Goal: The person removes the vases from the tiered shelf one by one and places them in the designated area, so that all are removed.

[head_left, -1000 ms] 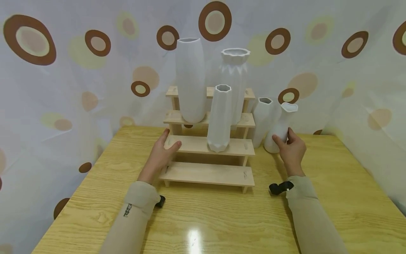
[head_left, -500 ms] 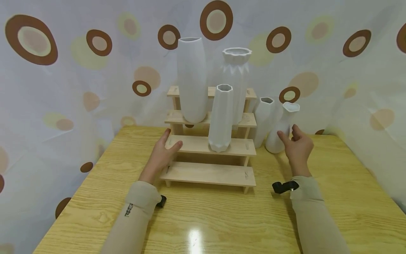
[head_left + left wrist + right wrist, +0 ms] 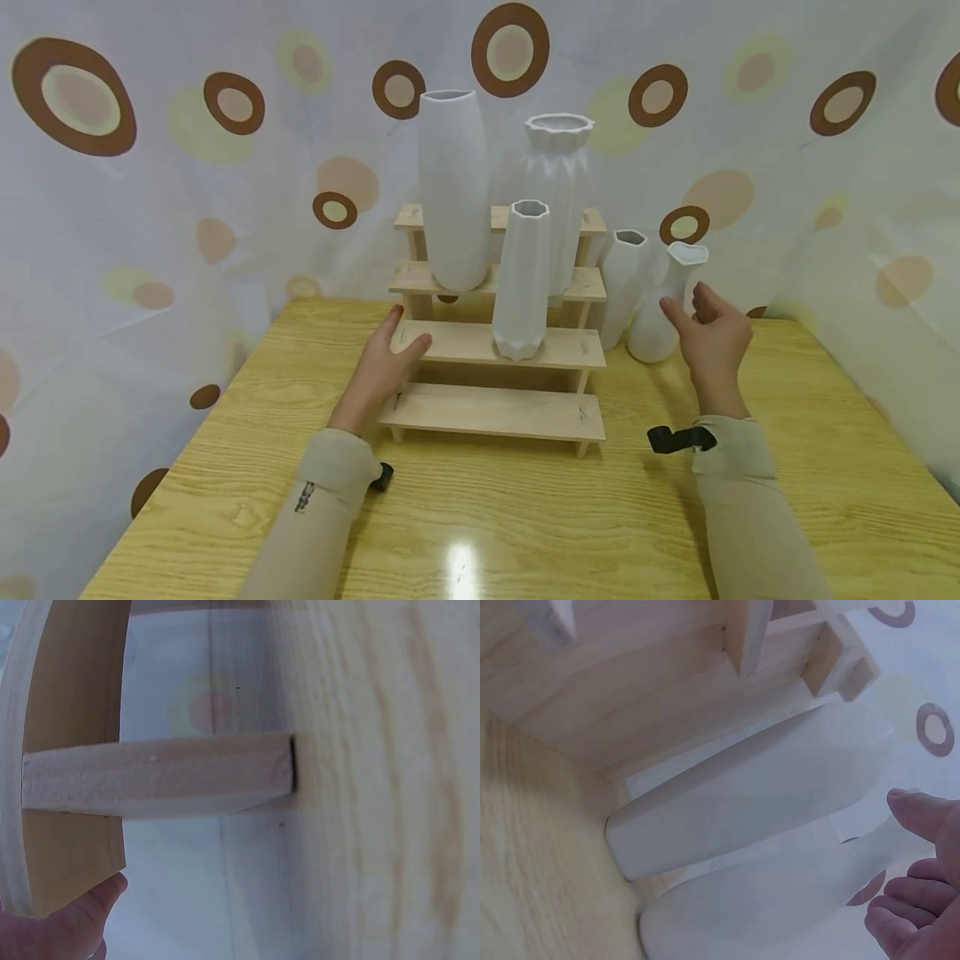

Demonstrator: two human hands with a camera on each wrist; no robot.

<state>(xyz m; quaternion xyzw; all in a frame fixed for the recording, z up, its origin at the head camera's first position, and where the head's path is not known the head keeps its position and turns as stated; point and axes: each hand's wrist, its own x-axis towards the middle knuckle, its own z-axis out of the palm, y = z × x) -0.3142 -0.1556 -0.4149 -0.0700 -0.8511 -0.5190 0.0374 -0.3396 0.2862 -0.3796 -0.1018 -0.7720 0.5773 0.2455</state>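
A light wooden stepped stand (image 3: 495, 412) holds three white vases. A narrow faceted vase (image 3: 520, 287) stands on its second step from the bottom. Higher up are a tall smooth vase (image 3: 455, 192) and a vase with a ruffled neck (image 3: 558, 200). My left hand (image 3: 378, 367) grips the stand's left end, thumb over the board; fingertips (image 3: 118, 883) show past the board's end in the left wrist view. My right hand (image 3: 714, 342) is beside a small flared-neck vase (image 3: 652, 329), its loosely bent fingers holding nothing. The thumb (image 3: 909, 801) overlaps that vase in the head view.
Another white vase (image 3: 621, 287) with an angular mouth stands between the stand and the flared-neck vase. All rest on or above a yellow wood-grain table (image 3: 555, 517). A patterned cloth (image 3: 270, 183) hangs right behind.
My right hand has let go of the flared-neck vase and drawn back to the right and slightly up. The vase stays upright on the table. My left hand keeps its place at the stand.
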